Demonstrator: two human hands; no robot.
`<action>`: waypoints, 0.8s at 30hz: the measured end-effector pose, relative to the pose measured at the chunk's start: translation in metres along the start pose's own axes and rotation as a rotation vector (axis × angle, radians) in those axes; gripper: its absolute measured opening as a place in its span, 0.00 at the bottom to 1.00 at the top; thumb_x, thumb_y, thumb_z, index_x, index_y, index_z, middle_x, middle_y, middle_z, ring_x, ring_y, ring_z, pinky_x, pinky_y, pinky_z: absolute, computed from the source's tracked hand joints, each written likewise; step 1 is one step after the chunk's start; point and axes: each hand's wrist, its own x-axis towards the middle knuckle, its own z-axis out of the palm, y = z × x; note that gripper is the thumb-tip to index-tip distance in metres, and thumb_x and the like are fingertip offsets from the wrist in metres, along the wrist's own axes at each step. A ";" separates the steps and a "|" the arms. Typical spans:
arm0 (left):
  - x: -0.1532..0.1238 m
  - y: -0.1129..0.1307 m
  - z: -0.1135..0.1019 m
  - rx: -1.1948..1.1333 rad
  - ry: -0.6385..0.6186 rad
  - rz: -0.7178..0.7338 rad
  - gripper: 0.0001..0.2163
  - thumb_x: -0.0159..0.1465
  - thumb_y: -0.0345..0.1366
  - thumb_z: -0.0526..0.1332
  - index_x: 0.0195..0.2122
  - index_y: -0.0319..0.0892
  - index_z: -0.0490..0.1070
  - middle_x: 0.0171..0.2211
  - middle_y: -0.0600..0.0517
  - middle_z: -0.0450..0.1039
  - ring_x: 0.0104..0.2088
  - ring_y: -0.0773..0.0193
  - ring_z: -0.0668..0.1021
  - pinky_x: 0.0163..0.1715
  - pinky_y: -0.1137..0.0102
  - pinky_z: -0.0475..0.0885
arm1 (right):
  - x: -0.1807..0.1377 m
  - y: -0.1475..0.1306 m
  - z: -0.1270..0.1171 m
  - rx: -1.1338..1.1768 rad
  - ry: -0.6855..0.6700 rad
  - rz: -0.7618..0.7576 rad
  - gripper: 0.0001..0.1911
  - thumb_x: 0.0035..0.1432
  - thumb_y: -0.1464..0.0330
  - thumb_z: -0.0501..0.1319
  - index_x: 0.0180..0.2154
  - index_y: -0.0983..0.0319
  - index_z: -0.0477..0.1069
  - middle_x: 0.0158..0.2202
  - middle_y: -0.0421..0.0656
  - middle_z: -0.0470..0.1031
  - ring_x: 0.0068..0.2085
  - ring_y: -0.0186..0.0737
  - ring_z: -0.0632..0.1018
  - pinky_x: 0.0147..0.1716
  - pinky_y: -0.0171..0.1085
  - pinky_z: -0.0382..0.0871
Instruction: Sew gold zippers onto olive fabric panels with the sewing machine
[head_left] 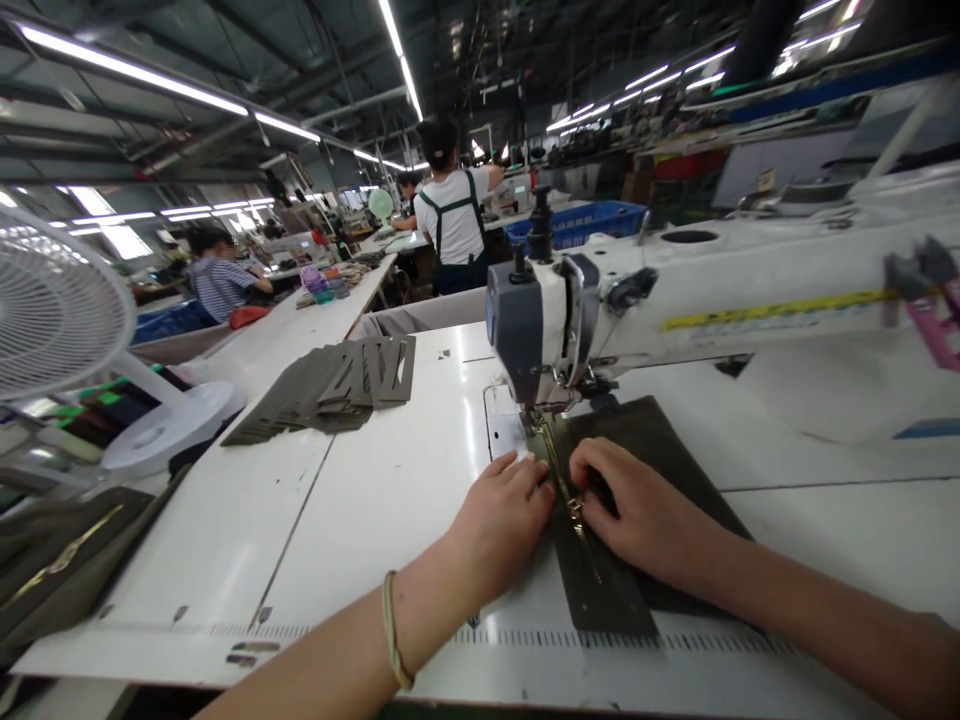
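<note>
A dark olive fabric panel (600,600) with a gold-toothed zipper (556,455) lies on the white sewing table, its far end under the presser foot (538,418) of a sewing machine (525,315). My left hand (506,515) rests flat on the panel's left edge beside the zipper, fingers stretched toward the needle. On the other side, my right hand (645,515) is closed, with thumb and curled fingers at the gold zipper pull (575,508). More of the dark fabric spreads beneath the right hand.
A fanned stack of dark cut pieces (337,385) lies left of the machine. A white fan (60,310) stands at far left, above another zippered panel (67,550). Pink-handled snips (930,310) are on the machine arm. Co-workers and a blue crate (585,222) are beyond.
</note>
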 end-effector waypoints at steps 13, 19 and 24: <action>0.007 -0.003 0.002 -0.021 0.003 0.005 0.08 0.62 0.25 0.52 0.37 0.33 0.70 0.41 0.43 0.73 0.46 0.57 0.75 0.52 0.60 0.68 | -0.014 0.012 0.017 -0.426 0.013 -0.248 0.23 0.63 0.71 0.44 0.52 0.78 0.64 0.55 0.60 0.63 0.58 0.50 0.64 0.54 0.48 0.63; 0.016 -0.012 0.003 -0.034 0.015 0.023 0.07 0.61 0.25 0.53 0.35 0.32 0.70 0.39 0.43 0.73 0.43 0.58 0.76 0.50 0.63 0.70 | -0.003 0.020 0.017 -0.407 0.049 -0.269 0.22 0.62 0.72 0.45 0.51 0.79 0.64 0.54 0.60 0.65 0.56 0.50 0.66 0.52 0.48 0.66; 0.019 -0.016 0.003 -0.016 0.033 0.053 0.08 0.63 0.26 0.51 0.36 0.32 0.70 0.38 0.43 0.73 0.42 0.58 0.76 0.49 0.61 0.70 | 0.005 0.028 0.021 -0.391 0.087 -0.281 0.22 0.61 0.73 0.44 0.50 0.79 0.66 0.52 0.61 0.67 0.54 0.50 0.69 0.51 0.48 0.67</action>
